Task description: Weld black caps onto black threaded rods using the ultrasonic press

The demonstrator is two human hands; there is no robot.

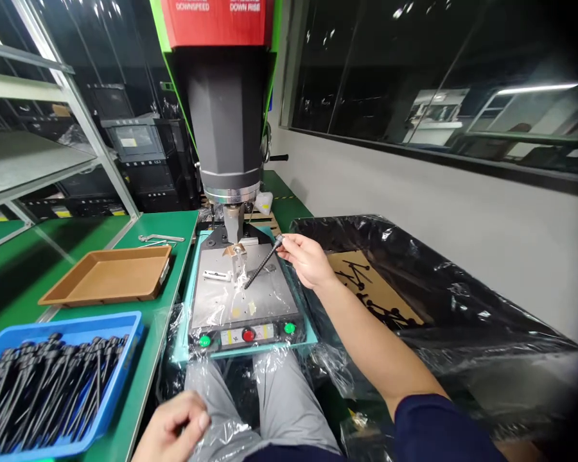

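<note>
My right hand [308, 258] pinches a thin black ribbed rod [262, 264] by its thicker knobbed end, between thumb and fingers. The rod slants down to the left over the metal base plate [216, 307] of a press machine, its lower tip near a small shiny metal fixture [239, 260]. Directly above that fixture is the machine's metal horn [233, 223]. My left hand [176, 427] is loosely curled over my lap, thumb beside the bent fingers, with nothing visible in it. Left of it, a blue tray [137, 333] holds many similar black rods.
A brown tray [106, 296] and a wrench [161, 238] lie on the green table [168, 221]. Green buttons [289, 328] flank a red button [248, 335] on the machine's front. To the right, a bin lined with black plastic [443, 269] has several black rods on cardboard [340, 262].
</note>
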